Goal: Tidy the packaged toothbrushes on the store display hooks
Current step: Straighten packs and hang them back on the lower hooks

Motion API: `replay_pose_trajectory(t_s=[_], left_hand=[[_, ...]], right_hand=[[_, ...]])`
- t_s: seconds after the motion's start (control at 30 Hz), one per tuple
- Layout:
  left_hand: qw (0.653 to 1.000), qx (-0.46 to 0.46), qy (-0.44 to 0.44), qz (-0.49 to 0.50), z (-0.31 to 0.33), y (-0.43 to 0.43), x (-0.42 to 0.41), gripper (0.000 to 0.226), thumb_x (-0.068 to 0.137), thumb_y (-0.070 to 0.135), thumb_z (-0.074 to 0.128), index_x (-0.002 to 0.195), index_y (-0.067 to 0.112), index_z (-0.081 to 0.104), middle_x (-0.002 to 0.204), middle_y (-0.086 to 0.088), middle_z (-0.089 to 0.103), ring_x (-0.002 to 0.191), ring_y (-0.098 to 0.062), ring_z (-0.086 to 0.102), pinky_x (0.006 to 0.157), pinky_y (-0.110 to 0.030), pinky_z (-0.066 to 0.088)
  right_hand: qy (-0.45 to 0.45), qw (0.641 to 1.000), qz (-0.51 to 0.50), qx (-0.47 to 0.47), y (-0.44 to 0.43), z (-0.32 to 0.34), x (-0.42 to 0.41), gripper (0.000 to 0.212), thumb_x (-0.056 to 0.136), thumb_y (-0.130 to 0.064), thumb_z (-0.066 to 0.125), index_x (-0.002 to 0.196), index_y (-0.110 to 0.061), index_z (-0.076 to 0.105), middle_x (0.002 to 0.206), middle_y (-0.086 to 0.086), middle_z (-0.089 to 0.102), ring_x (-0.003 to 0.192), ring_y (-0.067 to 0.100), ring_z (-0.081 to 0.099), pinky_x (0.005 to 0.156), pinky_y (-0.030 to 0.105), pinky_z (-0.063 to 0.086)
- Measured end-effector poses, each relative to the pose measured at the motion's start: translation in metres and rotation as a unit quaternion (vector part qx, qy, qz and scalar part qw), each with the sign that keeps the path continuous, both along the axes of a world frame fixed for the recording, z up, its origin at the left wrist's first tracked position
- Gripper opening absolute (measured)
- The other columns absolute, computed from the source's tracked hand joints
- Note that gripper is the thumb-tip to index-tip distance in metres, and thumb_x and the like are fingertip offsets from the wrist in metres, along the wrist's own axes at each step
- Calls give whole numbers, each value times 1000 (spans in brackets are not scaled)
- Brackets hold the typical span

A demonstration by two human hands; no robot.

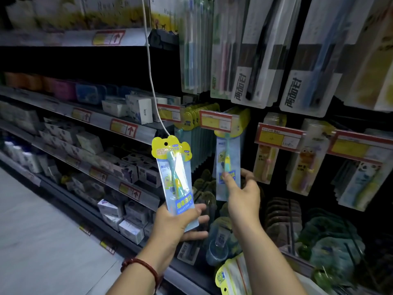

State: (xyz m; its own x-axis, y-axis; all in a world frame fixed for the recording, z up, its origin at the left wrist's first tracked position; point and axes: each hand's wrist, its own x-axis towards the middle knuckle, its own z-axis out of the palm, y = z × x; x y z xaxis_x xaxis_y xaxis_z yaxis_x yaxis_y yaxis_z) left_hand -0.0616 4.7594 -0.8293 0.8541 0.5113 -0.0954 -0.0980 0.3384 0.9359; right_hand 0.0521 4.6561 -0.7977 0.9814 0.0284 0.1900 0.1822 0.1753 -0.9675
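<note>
Head view: our left hand (180, 220) grips a loose toothbrush pack (177, 177) by its lower end, our right hand (242, 188) pinches the hung pack (228, 158) — light, slippery, bendy cards, we judge, best held near the edges.

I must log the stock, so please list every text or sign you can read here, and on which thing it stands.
"两面针": grey toothbrush pack, printed sideways.
"两面针": neighbouring blue-brush pack, same brand.
Red up-arrows: shelf price labels.
Held children's toothbrush pack in left hand: large characters, too blurred.
Hook price tags: too small.
Shelf boxes: unreadable.
</note>
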Motion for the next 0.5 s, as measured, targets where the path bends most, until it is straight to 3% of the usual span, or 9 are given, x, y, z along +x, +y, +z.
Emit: replay_pose_trajectory(t_s=[0.1, 0.23, 0.37, 0.5], left_hand=[[1000, 21, 7, -21, 0, 2, -1, 35, 93, 2, 69, 126, 11, 62, 103, -12, 80, 92, -34, 79, 59, -44, 65], [998, 41, 19, -47, 0, 5, -4, 34, 91, 5, 72, 124, 5, 63, 105, -10, 80, 92, -35, 79, 61, -44, 65], [997, 56, 33, -44, -2, 7, -5, 40, 86, 3, 79, 122, 0, 64, 104, -10, 81, 89, -33, 79, 56, -38, 63], [995, 87, 38, -39, -4, 7, -8, 47, 77, 5, 85, 118, 3, 64, 100, -8, 81, 83, -30, 79, 46, -30, 55]], right_hand=[[15, 999, -10, -38, 7, 5, 14, 18, 93, -30, 73, 106, -22, 63, 96, 3, 75, 82, 19, 70, 73, 35, 56], [48, 998, 7, -46, 9, -1, 25, 24, 88, -29, 78, 105, -14, 69, 97, 8, 76, 79, 18, 69, 66, 29, 51], [62, 983, -29, -169, 6, -4, 26, 57, 86, -42, 77, 131, -12, 60, 123, 9, 66, 111, 28, 63, 94, 38, 51], [-3, 981, -10, -192, 4, 2, 2, 49, 87, -38, 76, 128, -13, 64, 115, 0, 64, 107, 16, 59, 93, 29, 45]])
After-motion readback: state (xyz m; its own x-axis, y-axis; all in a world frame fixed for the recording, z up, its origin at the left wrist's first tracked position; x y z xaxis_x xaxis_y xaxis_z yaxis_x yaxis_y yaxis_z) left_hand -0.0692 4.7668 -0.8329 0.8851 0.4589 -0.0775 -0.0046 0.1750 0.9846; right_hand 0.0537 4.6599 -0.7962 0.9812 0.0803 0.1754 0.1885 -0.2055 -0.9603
